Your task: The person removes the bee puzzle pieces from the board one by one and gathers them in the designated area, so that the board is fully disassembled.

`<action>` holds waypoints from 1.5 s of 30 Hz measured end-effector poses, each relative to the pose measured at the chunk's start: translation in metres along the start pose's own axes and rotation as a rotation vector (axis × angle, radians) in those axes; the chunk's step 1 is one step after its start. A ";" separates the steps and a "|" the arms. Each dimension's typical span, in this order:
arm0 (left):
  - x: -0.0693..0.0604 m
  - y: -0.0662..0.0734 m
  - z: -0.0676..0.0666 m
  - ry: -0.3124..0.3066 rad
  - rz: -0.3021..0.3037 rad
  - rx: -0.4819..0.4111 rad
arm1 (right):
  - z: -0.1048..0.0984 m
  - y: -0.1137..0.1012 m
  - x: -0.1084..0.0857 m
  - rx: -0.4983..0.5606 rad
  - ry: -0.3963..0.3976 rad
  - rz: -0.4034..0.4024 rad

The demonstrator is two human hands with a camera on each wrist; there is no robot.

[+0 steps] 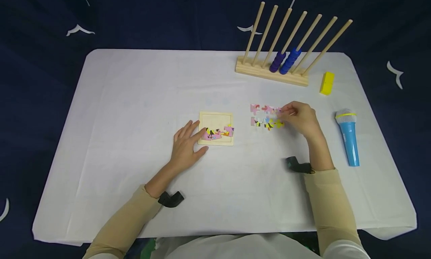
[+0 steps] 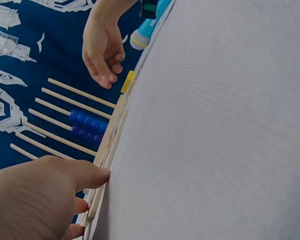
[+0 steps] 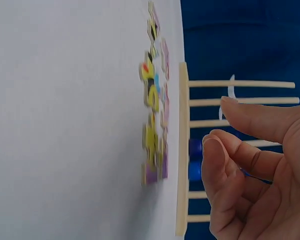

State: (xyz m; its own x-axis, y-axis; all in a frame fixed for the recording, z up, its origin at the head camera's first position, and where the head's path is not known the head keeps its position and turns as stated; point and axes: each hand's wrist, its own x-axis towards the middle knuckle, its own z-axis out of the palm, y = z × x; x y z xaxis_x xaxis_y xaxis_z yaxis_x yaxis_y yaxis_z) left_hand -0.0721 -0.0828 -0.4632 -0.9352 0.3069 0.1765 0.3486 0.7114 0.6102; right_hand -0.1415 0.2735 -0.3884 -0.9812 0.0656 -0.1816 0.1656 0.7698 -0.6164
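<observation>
My left hand (image 1: 186, 147) lies at the left side of a small square wooden puzzle tray (image 1: 214, 119). Its index fingertip reaches over the tray's left edge and its thumb stays near the lower left corner. Several pink and yellow jigsaw pieces (image 1: 215, 134) sit in the tray's lower part. To the right, two rows of loose jigsaw pieces (image 1: 268, 123) lie on the tablecloth, pink ones behind yellow ones. My right hand (image 1: 302, 119) hovers at the right end of these rows. In the right wrist view its fingers (image 3: 217, 155) are loosely bent, with a gap to the thumb and nothing seen between.
A wooden peg rack (image 1: 269, 74) with purple and blue beads on two pegs stands at the back right. A yellow block (image 1: 327, 83) lies beside it. Nearer, a blue toy microphone (image 1: 350, 143) lies right of my right forearm. White cloth covers the table (image 1: 134, 102).
</observation>
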 end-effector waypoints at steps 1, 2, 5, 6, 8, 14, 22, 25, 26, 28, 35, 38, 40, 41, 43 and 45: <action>0.000 0.000 0.000 0.002 0.000 -0.002 | 0.003 -0.003 0.000 0.004 -0.011 -0.009; 0.000 0.000 0.000 0.000 0.000 -0.002 | 0.006 -0.006 0.000 0.007 -0.020 -0.022; 0.000 0.000 0.000 -0.007 -0.001 -0.003 | 0.017 -0.015 0.001 0.016 -0.052 -0.071; 0.000 0.000 0.000 -0.010 -0.002 -0.001 | 0.021 -0.018 0.001 0.022 -0.062 -0.086; 0.001 0.000 0.000 -0.016 -0.002 0.004 | 0.029 -0.026 0.002 0.029 -0.078 -0.115; 0.002 -0.001 0.001 -0.020 -0.006 0.006 | 0.056 -0.052 0.002 0.063 -0.140 -0.198; 0.001 -0.001 -0.003 -0.028 -0.019 0.030 | 0.094 -0.097 -0.004 0.122 -0.261 -0.350; 0.001 -0.001 -0.003 -0.035 -0.024 0.028 | 0.108 -0.111 -0.007 0.121 -0.313 -0.399; 0.001 0.000 -0.003 -0.038 -0.026 0.027 | 0.112 -0.115 -0.008 0.119 -0.328 -0.412; 0.001 0.000 -0.003 -0.045 -0.026 0.031 | 0.119 -0.120 -0.010 0.109 -0.348 -0.431; 0.002 0.000 0.000 -0.042 -0.005 0.048 | 0.132 -0.122 -0.012 0.092 -0.370 -0.415; 0.002 0.000 0.000 -0.044 -0.003 0.048 | 0.132 -0.123 -0.013 0.084 -0.366 -0.415; 0.002 -0.001 -0.001 -0.045 -0.004 0.050 | 0.133 -0.123 -0.013 0.082 -0.370 -0.414; 0.002 -0.001 -0.001 -0.045 -0.005 0.049 | 0.134 -0.123 -0.013 0.078 -0.374 -0.413; 0.001 -0.001 -0.001 -0.041 -0.004 0.049 | 0.135 -0.124 -0.013 0.066 -0.383 -0.412; 0.001 -0.002 -0.001 -0.035 -0.003 0.051 | 0.137 -0.124 -0.013 0.052 -0.388 -0.412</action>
State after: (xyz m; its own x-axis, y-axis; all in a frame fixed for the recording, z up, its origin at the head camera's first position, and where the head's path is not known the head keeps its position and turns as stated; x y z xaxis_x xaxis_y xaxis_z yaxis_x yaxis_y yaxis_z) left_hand -0.0738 -0.0844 -0.4632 -0.9340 0.3257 0.1470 0.3491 0.7434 0.5706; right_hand -0.1360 0.0905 -0.4148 -0.8592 -0.4788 -0.1802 -0.2088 0.6498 -0.7308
